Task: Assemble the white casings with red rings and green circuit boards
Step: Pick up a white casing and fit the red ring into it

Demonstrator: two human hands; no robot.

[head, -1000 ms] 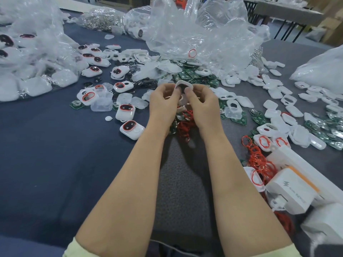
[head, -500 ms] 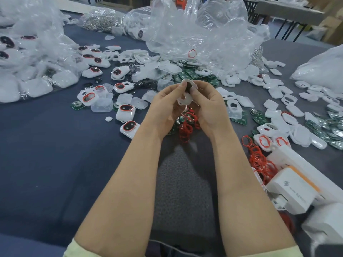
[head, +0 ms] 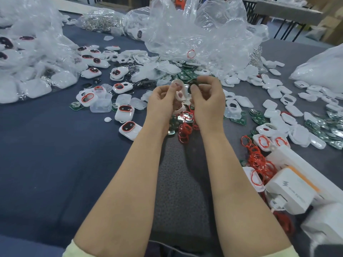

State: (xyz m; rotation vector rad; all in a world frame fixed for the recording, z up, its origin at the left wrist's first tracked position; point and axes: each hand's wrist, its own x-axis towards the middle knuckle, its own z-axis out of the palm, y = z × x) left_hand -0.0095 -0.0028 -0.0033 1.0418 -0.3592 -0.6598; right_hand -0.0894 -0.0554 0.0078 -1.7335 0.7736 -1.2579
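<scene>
plastic bags (head: 200,34) | white box (head: 289,190), perhaps charger | blue tablecloth (head: 46,154)

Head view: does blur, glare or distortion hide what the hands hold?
Head view: motion blur smears the right hand at its fingertips and the dark part it pinches; the white casing in the left hand is soft; glare whitens the plastic bag; wide-angle bending at edges.

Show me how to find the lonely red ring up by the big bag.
Find the big crumpled clear plastic bag at the far middle of the table. Low on its front shows one red ring. Other loose red rings lie in tangled heaps nearer the person; this one sits alone against clear plastic.
</scene>
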